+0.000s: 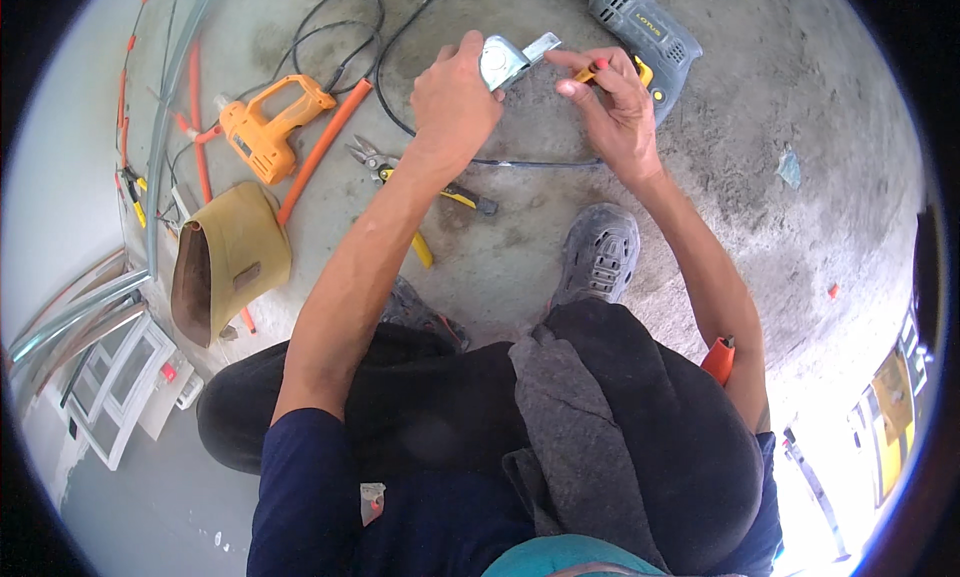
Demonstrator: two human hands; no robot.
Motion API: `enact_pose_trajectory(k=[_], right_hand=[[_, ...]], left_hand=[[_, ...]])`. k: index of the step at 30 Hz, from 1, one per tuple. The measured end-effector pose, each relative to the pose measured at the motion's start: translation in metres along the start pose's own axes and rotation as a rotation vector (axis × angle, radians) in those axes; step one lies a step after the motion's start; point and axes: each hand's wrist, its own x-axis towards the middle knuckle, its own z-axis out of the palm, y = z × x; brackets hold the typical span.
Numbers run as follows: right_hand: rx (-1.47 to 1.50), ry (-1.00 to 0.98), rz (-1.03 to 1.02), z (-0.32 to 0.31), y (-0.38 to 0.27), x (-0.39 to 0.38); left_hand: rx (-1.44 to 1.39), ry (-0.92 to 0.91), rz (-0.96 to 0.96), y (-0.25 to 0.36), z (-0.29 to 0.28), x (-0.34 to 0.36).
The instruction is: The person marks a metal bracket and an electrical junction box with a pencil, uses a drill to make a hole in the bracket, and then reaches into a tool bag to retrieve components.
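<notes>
My left hand (457,102) is closed around a silver tape measure (497,62), with a short length of its blade (541,47) drawn out to the right. Just beyond the blade's end is my right hand (622,112), its index finger reaching toward the tip. Between the thumb and fingers of that hand sits a slim yellow pencil-like tool with a red part (586,75); its exact kind is unclear. A grey corded power drill (655,37) lies on the floor behind my right hand. Below my left wrist are snips (375,162) with black and yellow handles.
An orange heat gun (268,129), an orange pipe (325,149) and a tan pouch (248,242) lie at the left. Black cable (395,117) loops over the concrete. Metal conduit (165,127) runs along the wall, near white frames (120,382). My grey shoe (597,252) stands in the middle.
</notes>
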Motion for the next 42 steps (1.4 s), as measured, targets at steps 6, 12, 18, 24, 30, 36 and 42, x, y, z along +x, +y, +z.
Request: enact_pose_trajectory(k=[6,12,18,24,30,36,42], right_hand=[[0.089,0.142,0.006,0.009,-0.008,-0.006],[-0.079,0.109,-0.083,0.012,-0.009,0.002],[-0.091,0.093,-0.097,0.02,-0.003,0.001],[-0.093,0.064,-0.087,0.021,-0.007,0.005],[-0.165,0.045,-0.147,0.022,-0.009,0.007],[-0.2,0.037,-0.15,0.023,-0.011,0.008],[-0.267,0.072,-0.14,0.029,-0.015,0.005]], left_hand=[[0.002,0.011,0.009,0.001,0.002,0.0],[-0.003,0.029,0.019,0.001,0.002,-0.001],[-0.021,0.026,0.025,-0.002,0.005,-0.002],[0.003,0.04,0.025,-0.002,0.004,-0.002],[0.007,0.037,0.017,-0.001,0.004,-0.001],[0.012,0.032,0.008,-0.001,0.004,-0.001],[0.022,0.026,0.004,0.0,0.003,-0.001]])
